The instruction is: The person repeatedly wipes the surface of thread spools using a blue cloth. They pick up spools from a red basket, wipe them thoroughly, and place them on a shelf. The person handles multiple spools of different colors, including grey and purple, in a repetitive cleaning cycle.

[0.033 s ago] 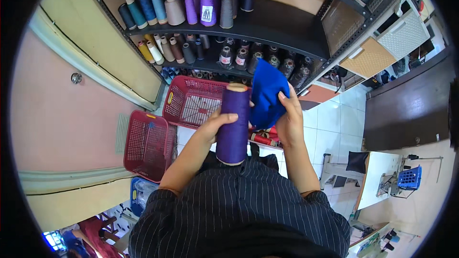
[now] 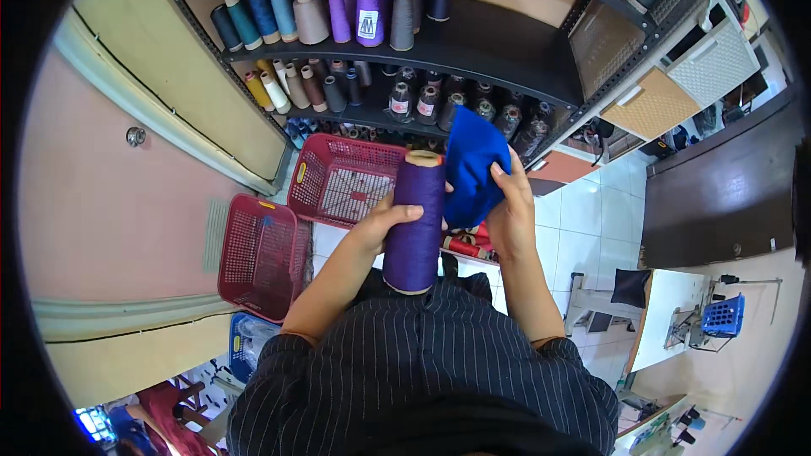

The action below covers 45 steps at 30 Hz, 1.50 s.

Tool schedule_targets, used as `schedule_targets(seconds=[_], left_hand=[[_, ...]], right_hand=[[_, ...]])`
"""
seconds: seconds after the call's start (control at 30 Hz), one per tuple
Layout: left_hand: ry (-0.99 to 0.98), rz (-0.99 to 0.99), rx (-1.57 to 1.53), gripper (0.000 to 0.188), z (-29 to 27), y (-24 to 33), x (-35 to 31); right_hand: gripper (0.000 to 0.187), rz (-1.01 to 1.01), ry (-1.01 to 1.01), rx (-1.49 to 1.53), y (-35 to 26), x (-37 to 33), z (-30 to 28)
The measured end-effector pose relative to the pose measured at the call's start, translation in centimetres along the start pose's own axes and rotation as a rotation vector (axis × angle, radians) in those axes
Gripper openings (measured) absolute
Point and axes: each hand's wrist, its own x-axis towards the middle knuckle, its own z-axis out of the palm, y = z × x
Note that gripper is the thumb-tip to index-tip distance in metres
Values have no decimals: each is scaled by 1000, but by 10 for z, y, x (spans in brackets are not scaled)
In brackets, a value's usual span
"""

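Note:
My left hand (image 2: 380,226) is wrapped round a tall purple thread cone (image 2: 413,241), its thumb across the front. The cone stands nearly upright before my body, its pale core top showing. To its right, my right hand (image 2: 514,211) pinches a piece of bright blue cloth (image 2: 476,165) between thumb and fingers. The cloth hangs up beside the cone's upper part, with only a narrow gap between them. Some fingertips of my left hand show past the cone's right side, near the cloth's edge.
A black shelf rack (image 2: 498,42) ahead carries many thread cones, with purple ones (image 2: 368,17) among them. Two red plastic baskets (image 2: 262,262) stand at the left, near a pink door (image 2: 127,194). Red spools (image 2: 465,247) lie below the cloth. A sewing table (image 2: 676,312) stands at the right.
The purple cone has shifted slightly right and down in my left hand's grip. The cloth and my right hand stay almost where they were.

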Motion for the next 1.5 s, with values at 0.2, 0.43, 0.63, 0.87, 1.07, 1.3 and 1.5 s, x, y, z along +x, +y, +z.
schedule_targets(seconds=[0.2,0.43,0.63,0.87,1.07,1.3,1.5], left_hand=[[13,177,-65,83,-4,10,-9],[19,243,-20,94,-10,53,-13],[52,166,-206,80,-26,17,12],[-247,34,-725,79,-32,-43,2],[-180,83,-332,89,-39,-27,-2],[-45,82,-44,90,-40,11,-20],[29,111,71,74,-38,25,-27]], right_hand=[[21,-117,-17,-335,17,2,-22],[19,-150,-155,-542,18,0,-32],[24,63,-106,-232,23,5,-24],[50,26,-14,-186,19,8,-29],[80,19,-97,-184,10,5,-17],[80,-14,-168,-418,4,6,-36],[34,-81,-173,-810,5,0,-33]])
